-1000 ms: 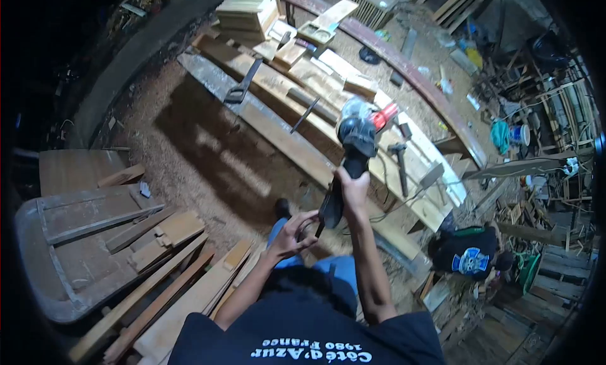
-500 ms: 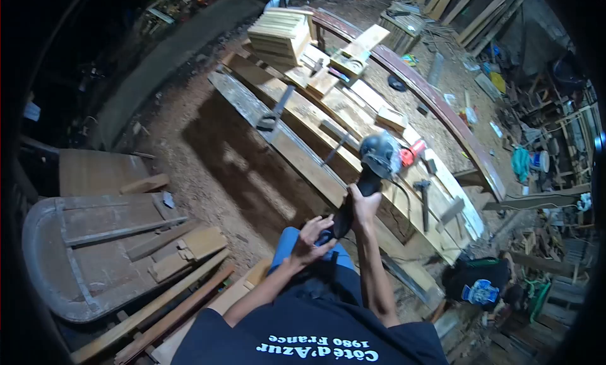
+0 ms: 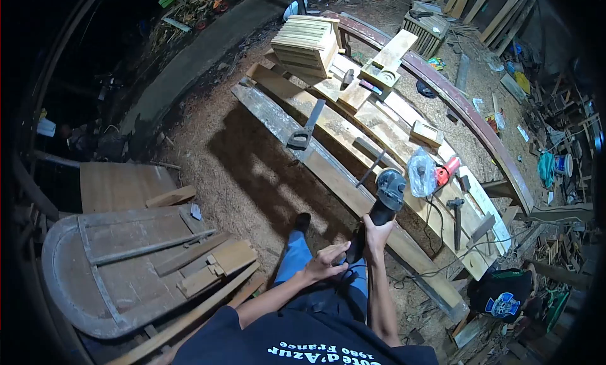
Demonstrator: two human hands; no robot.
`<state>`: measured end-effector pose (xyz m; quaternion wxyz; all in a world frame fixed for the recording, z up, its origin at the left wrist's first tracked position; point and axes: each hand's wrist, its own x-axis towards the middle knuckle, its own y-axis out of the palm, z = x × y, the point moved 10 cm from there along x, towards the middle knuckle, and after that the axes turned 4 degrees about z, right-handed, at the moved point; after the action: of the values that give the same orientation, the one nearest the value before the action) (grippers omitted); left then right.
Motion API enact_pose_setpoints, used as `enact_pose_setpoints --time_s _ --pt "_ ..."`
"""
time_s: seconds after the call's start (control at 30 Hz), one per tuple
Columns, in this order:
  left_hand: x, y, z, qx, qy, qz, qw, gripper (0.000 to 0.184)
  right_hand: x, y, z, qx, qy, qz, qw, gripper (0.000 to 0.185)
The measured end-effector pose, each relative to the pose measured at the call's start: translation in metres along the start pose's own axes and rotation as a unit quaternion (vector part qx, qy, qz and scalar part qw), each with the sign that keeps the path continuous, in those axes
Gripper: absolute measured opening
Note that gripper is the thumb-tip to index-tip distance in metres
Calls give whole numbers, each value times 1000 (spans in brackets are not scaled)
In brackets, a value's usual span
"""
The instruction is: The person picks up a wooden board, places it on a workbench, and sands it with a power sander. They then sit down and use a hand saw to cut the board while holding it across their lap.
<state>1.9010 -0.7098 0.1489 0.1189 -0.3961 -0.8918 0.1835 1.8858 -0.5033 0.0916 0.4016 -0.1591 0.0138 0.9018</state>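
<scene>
A dark angle grinder [image 3: 391, 189] with a grey metal head is held up in front of my body, its head pointing away over the bench's near edge. My right hand [image 3: 377, 234] is closed around its black body just behind the head. At the rear end of the grinder is my left hand [image 3: 327, 262], with its fingers curled against the tool; part of the contact is hidden. Beyond the grinder head, a clear plastic bag [image 3: 421, 174] and a red power tool [image 3: 448, 169] lie on the plank bench [image 3: 341, 122].
A handsaw [image 3: 309, 125], a hammer [image 3: 457, 225] and a stack of slatted wood [image 3: 306, 46] rest on the bench. To the left lies a rounded wooden panel [image 3: 126, 264] with wood pieces on it. Dark cloth with a blue print [image 3: 503, 305] is at lower right.
The view has shifted, so the bench sits further right and lower. The grinder has come nearer my body, apart from the plastic bag. My hands stay on it.
</scene>
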Motion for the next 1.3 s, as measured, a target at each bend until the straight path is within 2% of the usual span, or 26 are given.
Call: enact_pose_setpoints --time_s 0.13,0.2,0.23,0.3,0.4,0.47,0.6,0.63,0.67,0.73,0.77,0.8,0.87,0.9,0.93,1.0,1.03,1.07,1.13,1.17,1.2,1.27,1.3 --pt "-1 -41 44 -17 28 44 998 65 -10 46 5 8 37 -31 999 69" --pt "-3 -68 66 -4 56 62 997 54 -17 76 -12 -4 92 -8 996 72" --pt "-4 -82 76 -14 87 56 995 49 -14 92 -7 -26 36 -20 999 73" --pt "-8 -96 108 -16 122 34 992 36 -16 119 -15 -51 18 -15 998 74" --pt "-16 -122 140 13 182 17 983 35 -15 161 -31 -64 21 -14 998 71" --pt "-17 -133 179 -37 96 18 994 36 -15 182 -60 -36 67 -14 997 68" --pt "-30 -131 234 -52 72 9 996 38 -5 210 -93 -78 29 -13 996 65" --pt "-34 -132 240 -2 77 18 997 51 -4 213 -95 -114 9 -28 993 65" --pt "-37 -127 241 -10 71 21 997 51 -3 217 -96 -151 -10 -40 988 65" --pt "-49 -119 257 -25 -27 15 999 66 0 223 -108 -129 12 -35 991 63" --pt "-55 -112 259 -11 -10 45 999 86 4 223 -117 -113 44 -26 992 65" --pt "-55 -117 253 -17 -13 50 999 86 6 223 -123 -96 76 -17 992 66" --pt "-52 -128 262 -256 -167 57 950 99 7 218 -138 -83 101 -23 991 65" --pt "-52 -119 269 -278 -211 110 931 112 7 220 -133 -63 103 -14 993 63" --pt "-44 -118 270 -277 -210 108 932 112 7 221 -134 -62 102 -12 993 63" --pt "-39 -89 284 -222 -311 192 904 117 5 221 -147 -65 103 -1 993 61" --pt "-32 -82 287 -136 -301 198 923 107 6 223 -151 -64 101 1 993 61" --pt "-26 -75 295 -136 -300 195 924 107 6 224 -154 -97 82 7 992 56" --pt "-21 -49 311 -243 -317 229 888 83 11 229 -150 -133 65 13 989 51" --pt "-20 -38 316 -245 -310 256 882 68 13 232 -154 -136 79 19 987 56" --pt "-20 -37 318 -245 -312 256 882 68 17 238 -159 -139 93 26 986 60" --pt "-19 -52 331 -94 -320 219 917 64 26 246 -178 -126 117 36 984 61" --pt "-19 -52 337 -96 -323 220 915 64 29 251 -186 -115 140 44 983 61"
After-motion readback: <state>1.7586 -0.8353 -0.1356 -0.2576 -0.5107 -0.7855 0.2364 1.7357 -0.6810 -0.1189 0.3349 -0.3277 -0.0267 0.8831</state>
